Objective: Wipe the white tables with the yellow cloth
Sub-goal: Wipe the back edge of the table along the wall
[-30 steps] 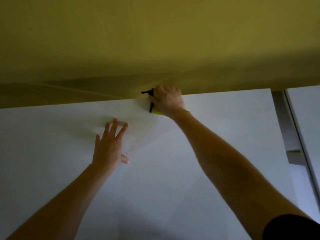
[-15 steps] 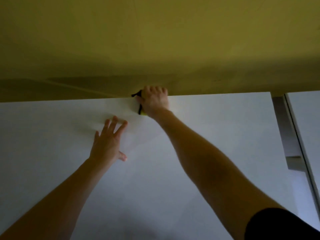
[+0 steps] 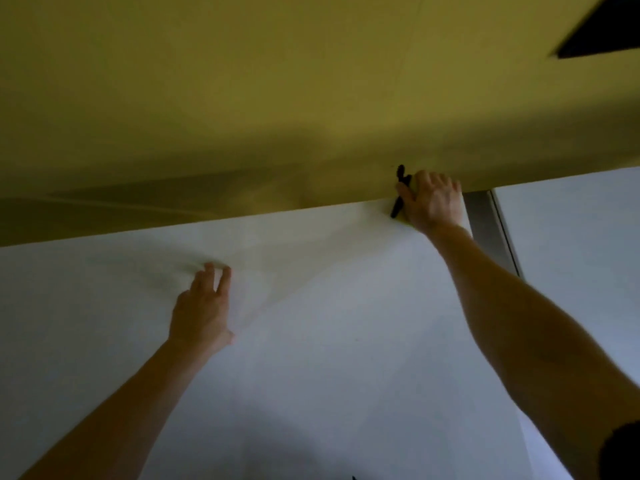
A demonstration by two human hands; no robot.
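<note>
right hand (image 3: 433, 202) grips yellow cloth (image 3: 402, 219) at counter (image 3: 329, 341) far edge; its black strip (image 3: 398, 199) runs near-to-far; left hand (image 3: 202, 313) flat on counter, fingers straight

Both forearms are bare; a black sleeve (image 3: 623, 452) ends above the right elbow.

Open white table (image 3: 329, 358) spreads between the left hand (image 3: 202, 313) and right hand (image 3: 434, 202), and nearer than both. A yellow wall (image 3: 277, 98) rises right against the right hand's far side, blocking passage; a grey gap (image 3: 485, 223) lies just right of it.
</note>
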